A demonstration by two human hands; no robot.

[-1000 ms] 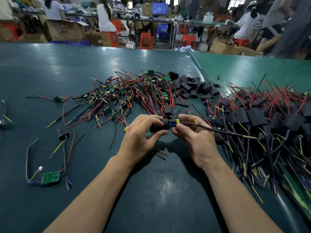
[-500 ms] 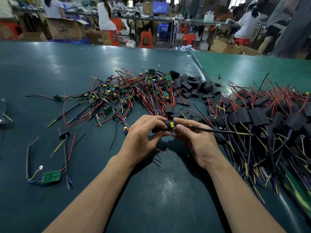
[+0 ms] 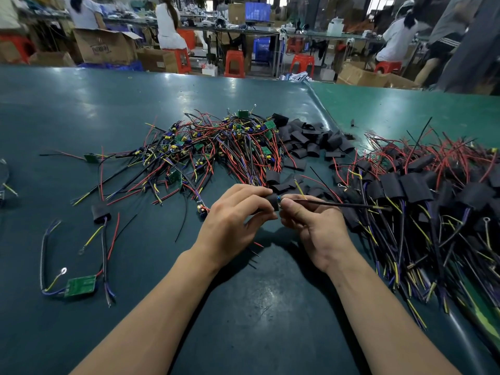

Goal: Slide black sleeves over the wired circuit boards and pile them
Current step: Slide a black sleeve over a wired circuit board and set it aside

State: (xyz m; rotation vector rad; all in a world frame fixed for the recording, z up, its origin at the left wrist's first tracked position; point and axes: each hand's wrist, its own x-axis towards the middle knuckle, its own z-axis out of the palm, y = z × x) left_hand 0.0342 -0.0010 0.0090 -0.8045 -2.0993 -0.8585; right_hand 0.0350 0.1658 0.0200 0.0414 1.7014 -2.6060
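The left hand pinches a black sleeve in its grip, while the right hand pinches the wired circuit board at the sleeve's open end, its wires trailing rightward. Loose boards lie beyond the left grip on the surface; sleeved ones pile right of the right grip.

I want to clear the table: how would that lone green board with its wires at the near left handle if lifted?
The green board looks small and thin, so probably light. Its wires curve loosely, so they would likely dangle and snag.
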